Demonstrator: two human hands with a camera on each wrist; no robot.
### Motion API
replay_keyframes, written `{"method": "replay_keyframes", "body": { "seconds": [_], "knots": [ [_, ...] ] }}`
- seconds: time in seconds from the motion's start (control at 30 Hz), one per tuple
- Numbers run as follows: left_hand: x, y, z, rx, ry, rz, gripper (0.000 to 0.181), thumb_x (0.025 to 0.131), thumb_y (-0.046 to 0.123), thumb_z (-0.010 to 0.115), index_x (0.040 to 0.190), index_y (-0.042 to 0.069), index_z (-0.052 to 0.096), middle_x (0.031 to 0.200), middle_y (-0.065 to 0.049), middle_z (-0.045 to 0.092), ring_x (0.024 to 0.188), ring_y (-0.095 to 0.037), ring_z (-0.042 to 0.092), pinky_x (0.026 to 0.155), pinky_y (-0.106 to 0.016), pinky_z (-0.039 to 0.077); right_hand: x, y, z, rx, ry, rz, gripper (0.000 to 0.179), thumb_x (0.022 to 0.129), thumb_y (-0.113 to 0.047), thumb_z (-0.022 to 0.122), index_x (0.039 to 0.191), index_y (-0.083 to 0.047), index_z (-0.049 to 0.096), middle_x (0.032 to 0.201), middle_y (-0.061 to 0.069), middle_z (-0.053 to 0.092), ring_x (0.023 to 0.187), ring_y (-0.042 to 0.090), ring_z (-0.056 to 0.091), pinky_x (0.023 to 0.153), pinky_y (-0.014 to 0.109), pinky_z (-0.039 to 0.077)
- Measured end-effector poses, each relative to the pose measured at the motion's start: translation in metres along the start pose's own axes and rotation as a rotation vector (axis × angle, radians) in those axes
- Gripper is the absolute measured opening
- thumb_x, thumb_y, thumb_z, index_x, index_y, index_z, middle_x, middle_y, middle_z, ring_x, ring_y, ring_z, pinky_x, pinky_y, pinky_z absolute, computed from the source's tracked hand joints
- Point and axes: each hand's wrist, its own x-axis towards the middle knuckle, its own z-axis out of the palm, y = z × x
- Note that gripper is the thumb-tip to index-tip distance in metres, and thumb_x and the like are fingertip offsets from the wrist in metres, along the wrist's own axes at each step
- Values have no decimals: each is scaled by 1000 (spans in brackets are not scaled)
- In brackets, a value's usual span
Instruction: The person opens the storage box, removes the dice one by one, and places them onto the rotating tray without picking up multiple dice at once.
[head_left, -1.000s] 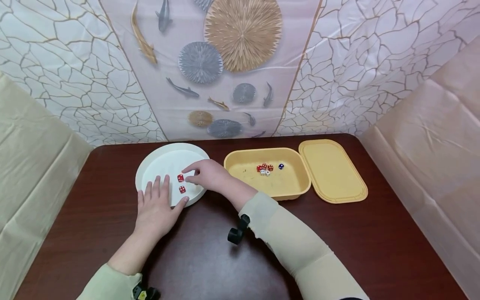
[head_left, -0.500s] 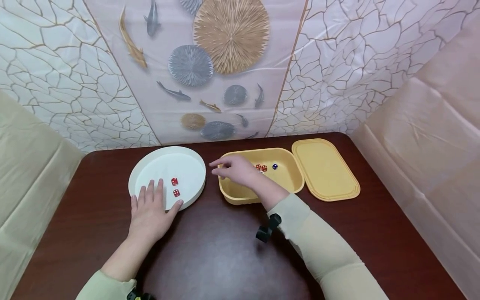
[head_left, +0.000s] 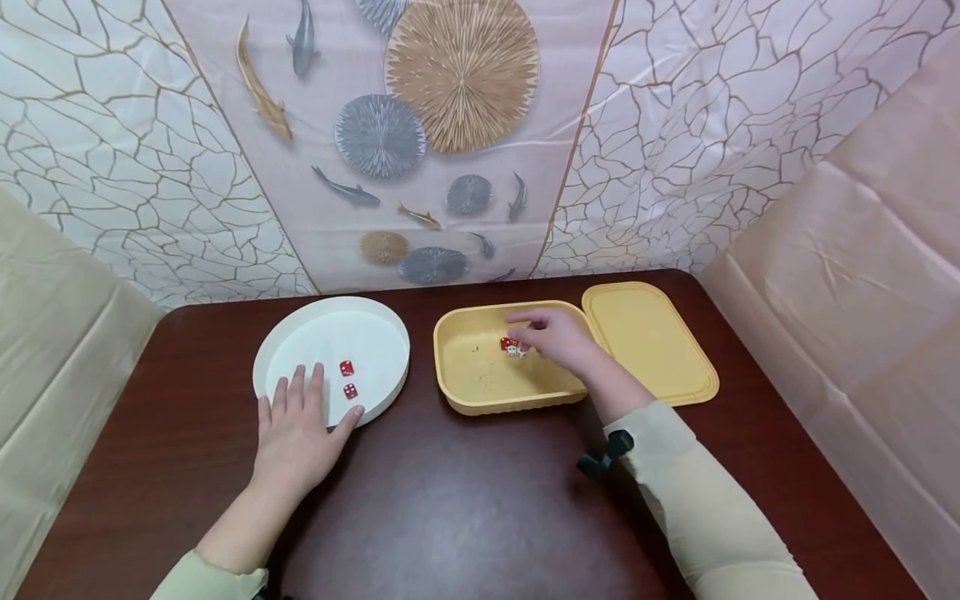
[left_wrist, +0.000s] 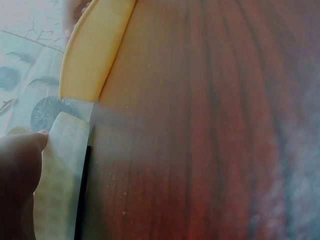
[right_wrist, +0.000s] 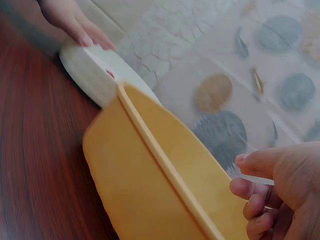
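My left hand [head_left: 292,437] rests at the near left rim of the round white tray [head_left: 367,333], fingers straight and spread. Two red dice, one [head_left: 346,367] behind the other [head_left: 350,390], lie in that tray just right of the fingers. Over the right part of the yellow container [head_left: 480,375] is my right hand [head_left: 558,337], its fingertips close above a small cluster of dice. A red die [head_left: 505,343] and a white die [head_left: 512,351] show there; the hand covers others. In the right wrist view the fingers [right_wrist: 255,205] are loosely bent, with nothing visible between them.
A flat yellow lid [head_left: 652,342] lies on the dark wooden table [head_left: 450,500], right of the container and partly behind the right forearm. Patterned cloth [head_left: 465,225] hangs along the table's back edge. Plain cloth hangs at both sides.
My right hand has left the white tray and moved right, across the yellow container's left side, to above its dice. The left hand stays at the tray; both red dice remain in it.
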Motion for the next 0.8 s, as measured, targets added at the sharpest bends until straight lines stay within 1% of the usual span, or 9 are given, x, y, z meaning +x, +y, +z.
{"method": "replay_keyframes", "body": {
  "seconds": [0.07, 0.23, 0.4, 0.5, 0.6, 0.67, 0.77, 0.8],
  "knots": [
    [0, 0, 0, 1, 0, 1, 91, 95, 64, 47, 157, 2, 18, 157, -30, 19, 143, -52, 13, 113, -68, 2, -2, 9, -7, -25, 21, 16, 36, 95, -22, 69, 128, -9, 68, 85, 19, 70, 61, 21, 56, 54, 25, 41],
    [0, 1, -2, 0, -14, -3, 93, 95, 66, 44, 157, 2, 17, 157, -30, 18, 143, -53, 12, 112, -68, 1, -4, 22, -18, -45, 24, 63, 37, 96, -25, 67, 130, -11, 66, 84, 20, 69, 58, 15, 50, 56, 27, 41],
    [0, 1, -2, -1, -21, -8, 92, 95, 65, 46, 157, 2, 17, 158, -30, 17, 143, -53, 11, 113, -68, 0, -6, 24, -20, -52, 13, 88, 39, 95, -25, 68, 130, -9, 66, 87, 22, 70, 58, 15, 51, 57, 28, 44],
    [0, 1, -2, -1, -16, -7, 92, 95, 65, 46, 157, 2, 17, 157, -30, 18, 143, -53, 12, 113, -68, 0, -6, 24, -20, -77, 14, 86, 38, 95, -24, 69, 129, -8, 66, 86, 21, 71, 58, 15, 53, 56, 28, 45],
    [0, 2, -2, 0, -11, -6, 92, 96, 65, 45, 157, 2, 18, 157, -30, 19, 143, -53, 12, 113, -68, 1, -5, 23, -20, -121, 7, 65, 37, 94, -20, 69, 128, -6, 66, 85, 20, 71, 61, 19, 56, 57, 29, 46],
    [0, 2, -2, 0, -10, -8, 91, 96, 64, 46, 157, 2, 18, 157, -30, 19, 143, -53, 12, 113, -68, 1, -4, 23, -19, -168, 3, 51, 37, 94, -19, 68, 128, -5, 67, 84, 18, 72, 65, 21, 60, 60, 29, 47],
    [0, 3, -2, -2, -12, -6, 92, 96, 66, 44, 157, 2, 17, 157, -30, 18, 143, -53, 12, 113, -68, 1, -3, 23, -17, -243, 7, 55, 35, 93, -18, 68, 126, -7, 68, 83, 12, 72, 73, 21, 63, 66, 32, 47],
    [1, 3, -2, -3, -13, -6, 92, 95, 66, 44, 157, 2, 17, 157, -30, 18, 143, -53, 12, 113, -68, 1, -2, 24, -16, -275, 10, 56, 34, 93, -18, 68, 126, -9, 69, 84, 9, 73, 76, 20, 63, 69, 33, 48]
  ]
}}
